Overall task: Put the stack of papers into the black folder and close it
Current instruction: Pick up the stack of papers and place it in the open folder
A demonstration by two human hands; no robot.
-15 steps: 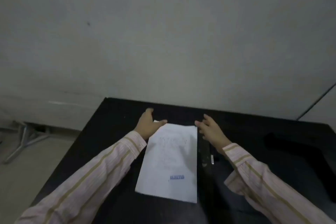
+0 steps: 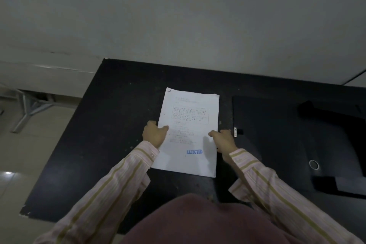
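Note:
A white stack of papers (image 2: 190, 117), stamped "REJECTED" in blue near its lower end, lies flat on the black table (image 2: 118, 125). My left hand (image 2: 153, 134) grips the stack's left edge, thumb on top. My right hand (image 2: 223, 138) holds the right edge, fingers on the sheet. The black folder (image 2: 267, 130) lies to the right of the papers, with a small metal clasp (image 2: 235, 132) on its left edge. Whether the folder is open is hard to tell against the dark table.
A black box-like object (image 2: 332, 144) with a round metal ring (image 2: 314, 164) sits at the far right. A grey wall rises behind the table. A metal stand (image 2: 29, 109) is on the tiled floor at left. The table's left edge runs diagonally.
Both hands slid from the stack's far end down toward its middle edges. The camera tilted down, so the whole sheet and folder now show.

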